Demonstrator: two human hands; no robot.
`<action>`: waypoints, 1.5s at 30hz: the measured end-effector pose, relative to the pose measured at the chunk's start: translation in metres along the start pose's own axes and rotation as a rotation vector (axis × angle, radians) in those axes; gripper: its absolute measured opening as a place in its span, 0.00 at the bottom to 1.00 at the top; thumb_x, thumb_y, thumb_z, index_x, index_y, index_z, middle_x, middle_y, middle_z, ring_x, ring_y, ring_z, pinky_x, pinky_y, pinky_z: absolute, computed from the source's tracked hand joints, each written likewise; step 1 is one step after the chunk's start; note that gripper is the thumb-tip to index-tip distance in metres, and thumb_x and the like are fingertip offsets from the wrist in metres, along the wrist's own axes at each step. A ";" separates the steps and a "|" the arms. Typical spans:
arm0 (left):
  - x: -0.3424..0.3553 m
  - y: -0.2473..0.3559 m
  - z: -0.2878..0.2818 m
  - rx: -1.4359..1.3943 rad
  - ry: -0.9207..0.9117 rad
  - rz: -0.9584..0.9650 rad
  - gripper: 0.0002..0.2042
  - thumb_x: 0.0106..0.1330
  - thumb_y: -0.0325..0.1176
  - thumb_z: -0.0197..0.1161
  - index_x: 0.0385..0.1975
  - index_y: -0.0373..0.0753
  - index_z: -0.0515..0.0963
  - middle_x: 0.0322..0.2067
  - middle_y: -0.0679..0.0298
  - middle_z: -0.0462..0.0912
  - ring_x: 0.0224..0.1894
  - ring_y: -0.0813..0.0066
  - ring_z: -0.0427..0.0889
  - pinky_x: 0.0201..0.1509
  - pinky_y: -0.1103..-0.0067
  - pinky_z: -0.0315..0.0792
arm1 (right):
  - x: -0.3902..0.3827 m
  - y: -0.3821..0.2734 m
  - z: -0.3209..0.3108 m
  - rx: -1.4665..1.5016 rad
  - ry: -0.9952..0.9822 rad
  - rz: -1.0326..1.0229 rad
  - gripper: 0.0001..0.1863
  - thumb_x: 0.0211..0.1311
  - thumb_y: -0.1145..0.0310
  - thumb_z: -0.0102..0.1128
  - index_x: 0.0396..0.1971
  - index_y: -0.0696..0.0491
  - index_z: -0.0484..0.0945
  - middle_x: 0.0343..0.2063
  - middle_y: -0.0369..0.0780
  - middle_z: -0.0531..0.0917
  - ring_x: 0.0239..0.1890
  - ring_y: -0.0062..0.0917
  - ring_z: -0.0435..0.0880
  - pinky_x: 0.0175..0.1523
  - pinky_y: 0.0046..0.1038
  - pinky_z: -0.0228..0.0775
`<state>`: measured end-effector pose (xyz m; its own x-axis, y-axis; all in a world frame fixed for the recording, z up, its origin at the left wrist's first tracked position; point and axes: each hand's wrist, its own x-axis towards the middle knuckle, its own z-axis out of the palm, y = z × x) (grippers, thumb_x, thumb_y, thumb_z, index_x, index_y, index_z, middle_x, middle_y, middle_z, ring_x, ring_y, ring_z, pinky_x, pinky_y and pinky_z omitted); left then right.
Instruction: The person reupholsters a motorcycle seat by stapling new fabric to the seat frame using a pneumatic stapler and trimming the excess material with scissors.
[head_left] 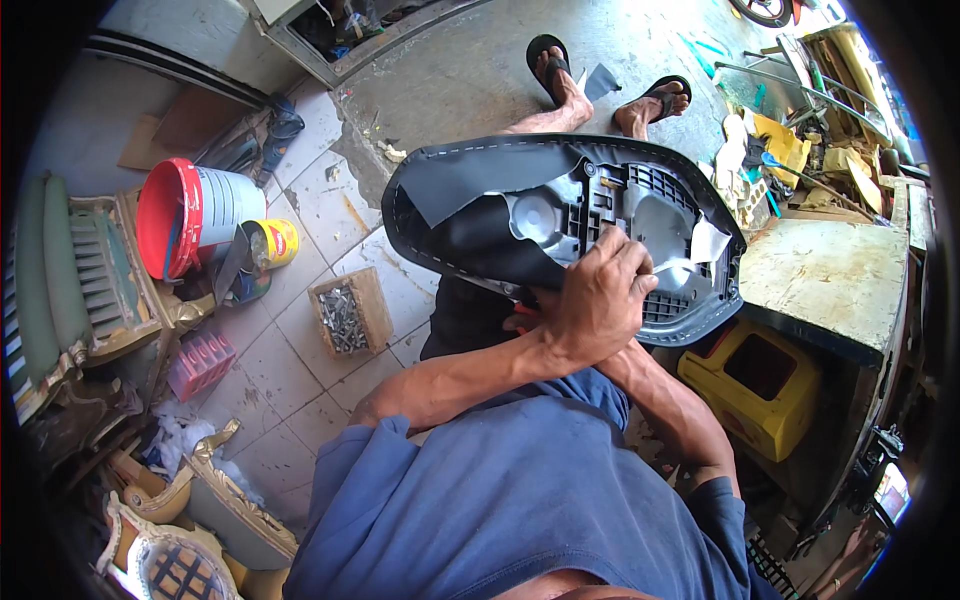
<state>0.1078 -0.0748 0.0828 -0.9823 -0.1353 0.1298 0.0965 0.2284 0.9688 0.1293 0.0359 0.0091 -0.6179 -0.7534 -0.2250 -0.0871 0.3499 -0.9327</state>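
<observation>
Across my lap lies a black padded piece like a seat (pixel 470 235), underside up, with a stitched border, ribbed plastic, smooth grey recesses and a loose black flap at left. My left hand (pixel 602 290) is closed over its near middle, pinching a thin pale strip (pixel 665 266) that runs toward a small white patch (pixel 708 240) on the right side. My right hand (pixel 545 302) sits beneath my left hand and is mostly hidden; its fingers appear closed round a red-handled tool (pixel 521 319) at the near edge.
On the tiled floor (pixel 300 400) at left are buckets (pixel 170 220), a box of metal parts (pixel 343 315), a pink organiser (pixel 200 365) and carved furniture (pixel 175 560). At right stand a worn bench (pixel 810 270), a yellow container (pixel 750 390) and piled scrap (pixel 780 150).
</observation>
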 end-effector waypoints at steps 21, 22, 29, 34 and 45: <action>0.016 0.022 0.009 -0.021 0.019 0.131 0.06 0.61 0.23 0.70 0.34 0.33 0.78 0.33 0.55 0.76 0.35 0.55 0.80 0.40 0.65 0.75 | 0.066 -0.043 0.012 -0.588 0.228 -0.132 0.36 0.51 0.37 0.75 0.37 0.59 0.77 0.25 0.44 0.79 0.27 0.38 0.80 0.36 0.40 0.71; 0.015 0.022 0.010 -0.019 0.021 0.129 0.06 0.61 0.23 0.70 0.34 0.33 0.78 0.33 0.55 0.76 0.35 0.55 0.80 0.40 0.65 0.75 | 0.065 -0.043 0.013 -0.542 0.201 -0.111 0.36 0.51 0.37 0.75 0.37 0.59 0.77 0.25 0.45 0.79 0.27 0.38 0.80 0.36 0.40 0.71; 0.017 0.039 0.005 -0.041 -0.008 0.127 0.07 0.61 0.23 0.70 0.33 0.33 0.77 0.34 0.54 0.76 0.36 0.53 0.80 0.42 0.64 0.74 | 0.075 -0.056 0.011 -0.641 0.232 -0.158 0.38 0.51 0.36 0.74 0.40 0.59 0.78 0.28 0.44 0.81 0.29 0.39 0.82 0.39 0.39 0.73; 0.010 0.042 0.009 -0.030 -0.010 0.159 0.07 0.61 0.23 0.69 0.34 0.33 0.77 0.35 0.53 0.75 0.38 0.52 0.79 0.43 0.63 0.74 | 0.076 -0.078 0.008 -0.881 0.124 -0.038 0.35 0.57 0.37 0.70 0.42 0.58 0.79 0.30 0.44 0.82 0.33 0.38 0.83 0.43 0.37 0.76; 0.114 -0.053 -0.119 1.061 -0.099 0.293 0.36 0.65 0.60 0.66 0.70 0.48 0.71 0.66 0.53 0.73 0.73 0.50 0.63 0.72 0.48 0.57 | 0.015 -0.064 0.010 -0.627 0.172 0.049 0.33 0.58 0.38 0.70 0.35 0.57 0.73 0.27 0.49 0.85 0.29 0.47 0.87 0.32 0.44 0.77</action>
<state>0.0101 -0.2168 0.0710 -0.9569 0.1261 0.2617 0.1873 0.9565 0.2239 0.1333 -0.0036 0.0629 -0.7441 -0.6471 -0.1660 -0.4635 0.6790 -0.5693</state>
